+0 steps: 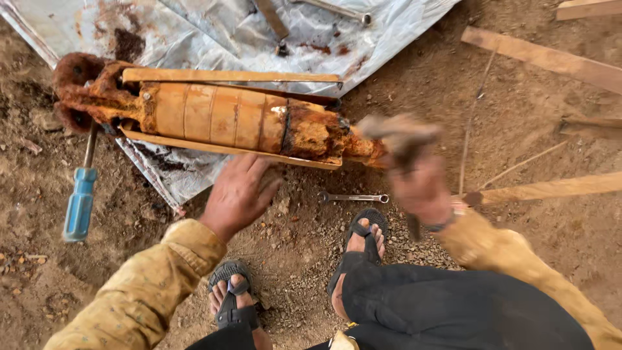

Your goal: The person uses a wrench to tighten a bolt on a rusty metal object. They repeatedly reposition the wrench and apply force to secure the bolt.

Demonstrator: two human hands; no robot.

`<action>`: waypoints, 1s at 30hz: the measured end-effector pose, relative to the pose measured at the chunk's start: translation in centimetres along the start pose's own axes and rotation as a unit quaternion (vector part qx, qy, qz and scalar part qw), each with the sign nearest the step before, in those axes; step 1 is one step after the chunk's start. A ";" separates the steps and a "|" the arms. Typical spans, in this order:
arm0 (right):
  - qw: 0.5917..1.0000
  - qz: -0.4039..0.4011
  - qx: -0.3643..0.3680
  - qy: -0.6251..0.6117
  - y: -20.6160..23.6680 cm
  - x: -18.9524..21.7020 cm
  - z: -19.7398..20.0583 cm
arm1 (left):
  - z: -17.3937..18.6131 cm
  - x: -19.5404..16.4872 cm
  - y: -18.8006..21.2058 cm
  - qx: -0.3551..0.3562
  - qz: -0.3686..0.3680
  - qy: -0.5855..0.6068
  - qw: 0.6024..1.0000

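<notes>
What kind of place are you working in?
Probably an outdoor repair spot: bare dirt ground, a rusty cylinder on a plastic sheet, a spanner and wood planks lying about.

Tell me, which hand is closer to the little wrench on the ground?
Right. The right hand, gripping a blurred hammer, is just right of the wrench. The left hand sits farther off, to its left.

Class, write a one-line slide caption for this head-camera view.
Right hand, blurred, holds a hammer at the rusty cylinder's end; left hand rests beside it.
</notes>
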State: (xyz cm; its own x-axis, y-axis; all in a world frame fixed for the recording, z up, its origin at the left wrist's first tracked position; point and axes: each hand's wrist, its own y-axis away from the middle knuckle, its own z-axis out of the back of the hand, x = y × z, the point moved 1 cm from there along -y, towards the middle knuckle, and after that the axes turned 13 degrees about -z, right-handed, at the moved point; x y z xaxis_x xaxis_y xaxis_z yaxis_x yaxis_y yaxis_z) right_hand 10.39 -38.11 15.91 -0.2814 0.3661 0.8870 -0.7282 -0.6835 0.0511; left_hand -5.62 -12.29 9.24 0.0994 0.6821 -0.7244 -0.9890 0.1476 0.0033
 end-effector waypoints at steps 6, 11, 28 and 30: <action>0.788 -0.412 0.172 0.424 2.0 -2.5 1.1 | -0.4 1.4 0.0 -0.064 -0.176 -0.091 0.978; 0.997 -0.011 -0.034 0.069 1.9 -2.1 1.1 | 0.7 4.1 -3.2 -0.027 -0.181 -0.159 0.970; 0.946 -0.035 -0.007 0.321 3.7 -7.9 -0.9 | 1.6 5.2 -6.7 0.214 -0.080 -0.286 0.931; 0.890 -0.283 0.131 0.333 3.3 -7.7 0.3 | 2.7 4.7 -7.1 0.182 -0.092 -0.277 0.939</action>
State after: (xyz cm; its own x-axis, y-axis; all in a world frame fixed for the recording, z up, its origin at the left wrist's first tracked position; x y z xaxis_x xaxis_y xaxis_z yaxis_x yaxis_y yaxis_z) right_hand 10.36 -43.38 9.41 -0.2869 0.9321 0.2209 -0.7252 -0.3620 0.5857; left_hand 2.17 -8.24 7.70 0.4063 0.8743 -0.2656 -0.8568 0.4656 0.2217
